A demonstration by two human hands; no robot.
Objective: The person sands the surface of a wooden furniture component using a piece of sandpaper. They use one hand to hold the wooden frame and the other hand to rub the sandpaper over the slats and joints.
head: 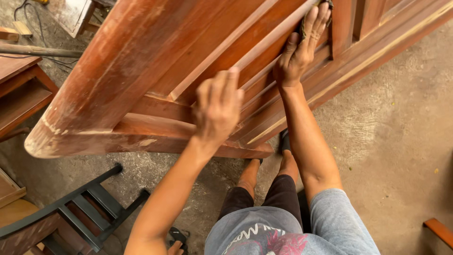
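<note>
The large reddish-brown panelled wooden door frame (155, 71) leans tilted above the concrete floor (391, 132). The left hand (218, 106) rests half-curled on a moulding, gripping nothing. The right hand (302, 45) presses flat, fingers extended, over what may be dark sandpaper (325, 5).

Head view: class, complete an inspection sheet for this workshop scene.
Surface: dusty concrete floor.
Job's things: reddish wooden frame, tilted, with worn pale edges; dark abrasive pad under the right hand.
Clutter: black chair frame; brown table.
Grippers: left hand resting on a frame rail; right hand pressing the pad flat.
Cables: black cable on the floor, top left.
Surroundings: wooden piece at lower right.
</note>
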